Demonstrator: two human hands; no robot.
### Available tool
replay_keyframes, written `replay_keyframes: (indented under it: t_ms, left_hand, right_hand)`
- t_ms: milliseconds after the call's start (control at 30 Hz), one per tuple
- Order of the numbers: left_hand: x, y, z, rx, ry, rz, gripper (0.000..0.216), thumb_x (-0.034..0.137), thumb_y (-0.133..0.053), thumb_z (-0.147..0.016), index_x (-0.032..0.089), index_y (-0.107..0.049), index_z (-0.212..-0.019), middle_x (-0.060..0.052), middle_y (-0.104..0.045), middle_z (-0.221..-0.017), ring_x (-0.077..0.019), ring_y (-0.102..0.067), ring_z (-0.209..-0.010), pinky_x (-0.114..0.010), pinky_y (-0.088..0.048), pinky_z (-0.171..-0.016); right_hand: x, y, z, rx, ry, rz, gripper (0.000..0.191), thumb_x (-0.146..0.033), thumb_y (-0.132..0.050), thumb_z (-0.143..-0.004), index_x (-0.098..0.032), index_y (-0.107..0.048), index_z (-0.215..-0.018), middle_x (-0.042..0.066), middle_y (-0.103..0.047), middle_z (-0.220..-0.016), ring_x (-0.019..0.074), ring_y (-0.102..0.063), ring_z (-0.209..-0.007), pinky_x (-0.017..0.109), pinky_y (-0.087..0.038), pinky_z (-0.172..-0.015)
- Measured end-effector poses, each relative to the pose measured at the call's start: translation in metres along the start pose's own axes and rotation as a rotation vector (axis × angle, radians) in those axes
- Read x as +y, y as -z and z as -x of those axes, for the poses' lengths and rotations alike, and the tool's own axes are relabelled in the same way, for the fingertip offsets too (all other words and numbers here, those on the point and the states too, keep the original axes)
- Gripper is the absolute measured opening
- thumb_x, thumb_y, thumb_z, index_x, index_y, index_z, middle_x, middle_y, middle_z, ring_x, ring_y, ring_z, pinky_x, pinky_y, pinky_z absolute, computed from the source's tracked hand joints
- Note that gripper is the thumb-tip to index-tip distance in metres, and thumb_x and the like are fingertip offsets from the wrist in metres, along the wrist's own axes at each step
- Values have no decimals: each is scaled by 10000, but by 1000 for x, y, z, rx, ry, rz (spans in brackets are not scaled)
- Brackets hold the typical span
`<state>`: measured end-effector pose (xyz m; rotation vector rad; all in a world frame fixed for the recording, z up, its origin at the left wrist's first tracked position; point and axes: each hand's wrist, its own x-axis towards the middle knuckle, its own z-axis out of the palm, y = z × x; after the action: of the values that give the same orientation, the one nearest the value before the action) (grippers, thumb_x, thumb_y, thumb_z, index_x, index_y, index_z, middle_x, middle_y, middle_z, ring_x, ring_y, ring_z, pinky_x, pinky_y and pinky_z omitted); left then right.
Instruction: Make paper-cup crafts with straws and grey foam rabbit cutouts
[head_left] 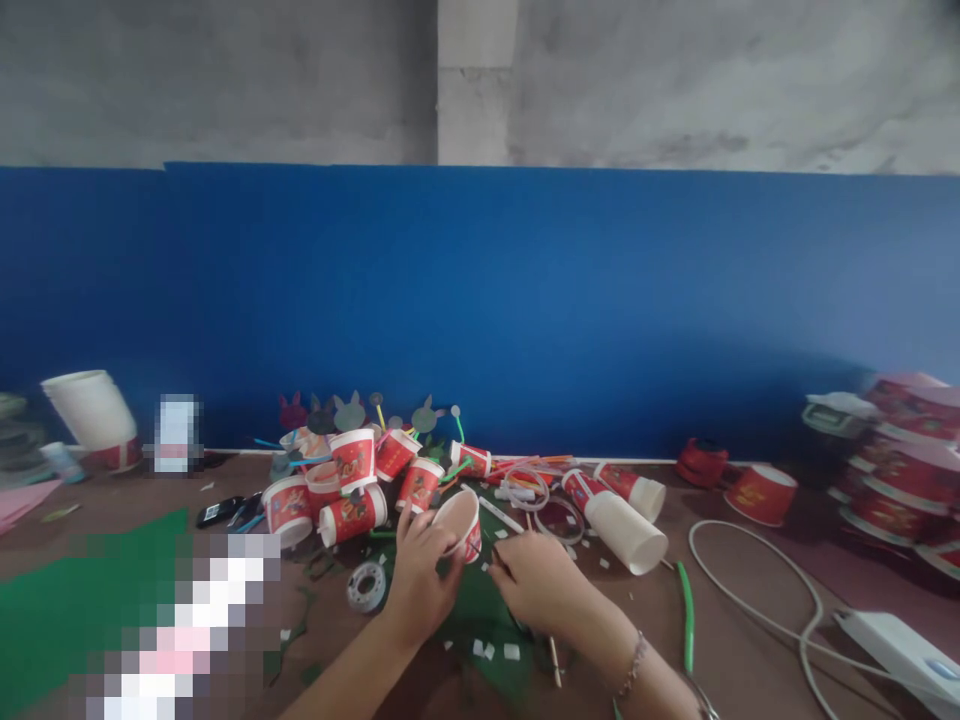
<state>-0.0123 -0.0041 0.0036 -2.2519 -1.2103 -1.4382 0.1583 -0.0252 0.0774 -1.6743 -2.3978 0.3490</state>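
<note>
A red and white paper cup (469,528) is tilted with its mouth toward me, and my left hand (424,570) grips it by the side. Just right of it, my right hand (536,580) is closed, fingertips pointing at the cup's wall. Something thin and dark shows by those fingers, but what they hold is mostly hidden. Below both hands lies dark green paper (499,640) with small white scraps (511,652) on it. A roll of tape (367,587) rests left of my left wrist. A thin wooden stick (555,662) lies beneath my right forearm.
Behind my hands is a pile of red paper cups (354,515) with coloured pipe cleaners and animal-head cutouts (349,411). Stacked white cups (628,530) lie to the right, near a green strip (686,615), a cable (750,540) and a power strip (900,655). Green paper (82,590) covers the left.
</note>
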Motion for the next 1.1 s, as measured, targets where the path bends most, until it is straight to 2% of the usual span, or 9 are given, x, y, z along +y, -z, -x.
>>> replay_keyframes:
  t_ms: [167, 267, 400, 533, 600, 800, 900, 1000, 1100]
  left_hand:
    - [-1, 2, -1, 31, 21, 24, 182, 144, -536, -798, 212, -477, -641, 31, -528, -564, -202, -587, -791, -534, -294, -1028]
    - [-2, 3, -2, 21, 43, 41, 190, 142, -533, -800, 211, -474, -632, 35, -509, -555, -189, -586, -755, -517, -300, -1032]
    - [-2, 2, -2, 11, 38, 22, 197, 144, -529, -800, 210, -474, -622, 31, -514, -551, -201, -592, -772, -528, -292, -1031]
    - [0, 0, -2, 0, 6, -1, 148, 149, -535, -791, 215, -509, -661, 18, -568, -597, -228, -596, -852, -533, -292, -1024]
    - [1, 0, -1, 3, -3, -2, 141, 146, -540, -787, 213, -510, -667, 19, -573, -599, -229, -594, -859, -534, -299, -1019]
    - [-1, 3, -3, 23, 36, 28, 183, 148, -535, -798, 201, -496, -628, 29, -536, -564, -198, -590, -789, -525, -296, -1027]
    - [-2, 4, -4, 25, 42, 35, 208, 153, -526, -809, 199, -478, -612, 33, -511, -546, -189, -585, -769, -507, -301, -1028]
    - [0, 4, -4, 12, 25, 30, 203, 159, -529, -818, 196, -493, -622, 26, -541, -558, -199, -588, -800, -514, -281, -1030]
    - [5, 4, -4, -38, 19, 41, 157, 175, -539, -824, 200, -539, -669, 12, -620, -638, -217, -589, -870, -531, -242, -1036]
  right_hand:
    - [9, -1, -13, -427, -198, -786, 264, -308, -446, -810, -161, -586, -640, -40, -495, -402, 79, -411, -314, 181, -294, -360]
    - [18, -5, -20, -437, -269, -1027, 269, -310, -438, -812, -158, -554, -623, -86, -401, -367, 38, -304, -284, 148, -261, -348]
    - [19, -9, -17, -394, -168, -845, 254, -299, -474, -788, -149, -573, -609, -49, -480, -393, 67, -406, -330, 169, -308, -384]
    - [9, -7, -5, -26, 6, -180, 221, -256, -496, -769, -157, -584, -592, 52, -636, -580, 155, -585, -574, 220, -376, -524]
    - [5, -6, -2, 56, 25, -64, 211, -245, -496, -768, -158, -594, -602, 82, -662, -655, 180, -610, -649, 233, -388, -566]
    - [10, -9, -13, -402, -240, -885, 235, -298, -465, -765, -159, -570, -608, -47, -469, -391, 74, -395, -317, 179, -298, -363]
    - [19, -13, -19, -388, -341, -1167, 188, -296, -497, -734, -158, -546, -616, -73, -449, -402, 38, -346, -317, 144, -261, -352]
    - [21, -14, -19, -440, -235, -1010, 228, -325, -493, -747, -150, -574, -625, -58, -467, -363, 57, -357, -284, 164, -257, -332]
    - [16, -10, -13, -277, -121, -695, 184, -279, -498, -753, -161, -577, -636, -51, -500, -380, 81, -426, -310, 180, -309, -370]
